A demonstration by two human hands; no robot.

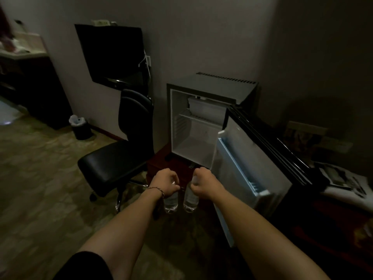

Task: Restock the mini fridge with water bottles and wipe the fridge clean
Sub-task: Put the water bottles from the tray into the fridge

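The black mini fridge (pixel 214 83) stands against the wall on a dark wooden stand, its door (pixel 252 158) swung open to the right. Its white inside shows one wire shelf (pixel 201 118) and nothing stored. My left hand (pixel 166 181) grips a clear water bottle (pixel 171 203) by its top. My right hand (pixel 202 183) holds a second clear water bottle (pixel 190 199) the same way. Both bottles hang side by side, bases toward me, just in front of and below the fridge opening.
A black office chair (pixel 121 158) stands close to the fridge's left. A wall-mounted TV (pixel 113 55) hangs above it. A small black bin (pixel 80 128) with a white liner sits by the wall. Papers (pixel 339 178) lie on a dark surface at right.
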